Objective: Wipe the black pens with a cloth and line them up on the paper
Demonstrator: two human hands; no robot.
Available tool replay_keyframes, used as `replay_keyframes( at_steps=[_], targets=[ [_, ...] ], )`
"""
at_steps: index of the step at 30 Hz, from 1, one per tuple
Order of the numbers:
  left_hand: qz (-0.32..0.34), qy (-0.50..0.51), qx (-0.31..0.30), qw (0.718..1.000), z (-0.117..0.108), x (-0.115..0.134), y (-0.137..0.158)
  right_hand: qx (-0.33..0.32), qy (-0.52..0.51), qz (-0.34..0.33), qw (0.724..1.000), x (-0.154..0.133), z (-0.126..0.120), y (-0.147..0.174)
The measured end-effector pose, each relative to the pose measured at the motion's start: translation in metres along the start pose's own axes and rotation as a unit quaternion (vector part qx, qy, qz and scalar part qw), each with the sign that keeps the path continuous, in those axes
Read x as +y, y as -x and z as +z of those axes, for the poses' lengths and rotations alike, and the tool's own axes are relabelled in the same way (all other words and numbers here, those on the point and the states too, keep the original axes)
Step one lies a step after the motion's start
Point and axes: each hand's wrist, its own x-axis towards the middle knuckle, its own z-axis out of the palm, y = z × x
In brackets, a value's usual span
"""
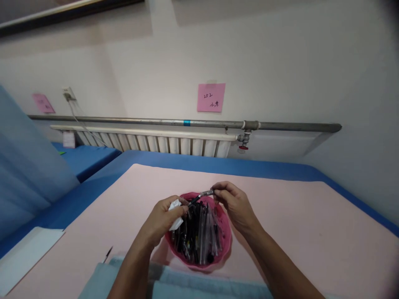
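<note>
Above a pink basket [229,241] I hold a dark pen [204,194] between both hands. My left hand [165,214] pinches one end of it, with a crumpled white tissue [176,214] also gripped in its fingers. At the pen's other end, the thumb and fingers of my right hand [235,203] are closed on its greyish tip part. Many black and clear pen parts [202,232] lie packed in the basket, mostly lengthwise. Which part of the pen sits inside my left fingers is hidden.
A pink sheet [296,224] covers the blue padded surface [249,167]. Light-blue cloth [187,286] lies along the near edge, with a thin pen refill [107,254] beside it. White paper [28,257] rests at left. Behind stand a radiator [174,145] and a pipe [140,120].
</note>
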Motion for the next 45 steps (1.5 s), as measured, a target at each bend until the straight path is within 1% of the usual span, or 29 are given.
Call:
replay_keyframes(
  at_steps=[4,7,10,16,23,26,28,30,32,34,35,36,37,39,41,43,45],
  targets=[
    [0.007,-0.009,-0.023,1.000,0.000,-0.001,0.001,-0.008,0.011,-0.002,1.000,-0.002,0.000,0.001],
    [0.009,-0.031,-0.024,0.999,0.000,-0.002,0.001,-0.011,-0.015,0.015,1.000,-0.001,0.003,0.003],
    [0.005,-0.029,-0.020,0.999,0.002,-0.002,0.000,-0.020,-0.051,0.036,0.998,0.001,0.008,0.005],
    [-0.006,0.011,0.009,1.000,0.005,-0.001,0.000,-0.025,-0.088,0.068,0.994,0.007,0.019,0.011],
    [0.013,0.042,0.047,0.998,0.014,-0.006,-0.003,-0.015,-0.126,0.096,0.987,0.012,0.029,0.017],
    [0.013,0.076,0.062,0.995,0.019,-0.011,-0.006,-0.044,-0.137,0.129,0.981,0.017,0.037,0.024],
    [0.013,0.081,0.068,0.994,0.023,-0.014,-0.007,-0.073,-0.119,0.139,0.980,0.021,0.043,0.029],
    [0.014,0.072,0.065,0.995,0.026,-0.014,-0.006,-0.073,-0.092,0.120,0.986,0.023,0.047,0.032],
    [0.019,0.068,0.056,0.996,0.029,-0.013,-0.003,-0.055,-0.053,0.086,0.993,0.020,0.044,0.030],
    [0.015,0.073,0.058,0.996,0.031,-0.011,-0.002,-0.012,0.057,0.037,0.998,0.014,0.033,0.022],
    [0.007,0.076,0.061,0.995,0.032,-0.011,-0.001,0.018,0.124,0.009,0.992,0.011,0.024,0.016],
    [-0.005,0.078,0.065,0.995,0.032,-0.010,-0.001,0.059,0.234,-0.020,0.970,0.008,0.012,0.010],
    [-0.016,0.080,0.069,0.994,0.031,-0.009,-0.001,0.081,0.276,-0.028,0.957,0.006,0.000,0.003],
    [-0.035,0.079,0.070,0.994,0.030,-0.008,-0.002,0.109,0.338,-0.028,0.935,0.006,-0.027,-0.009],
    [-0.037,0.075,0.071,0.994,0.029,-0.008,-0.003,0.131,0.406,-0.011,0.904,0.011,-0.052,-0.017],
    [-0.037,0.070,0.069,0.994,0.028,-0.009,-0.003,0.142,0.464,0.006,0.874,0.018,-0.071,-0.023],
    [-0.036,0.065,0.065,0.995,0.029,-0.010,-0.002,0.148,0.512,0.018,0.846,0.025,-0.082,-0.027]
  ],
)
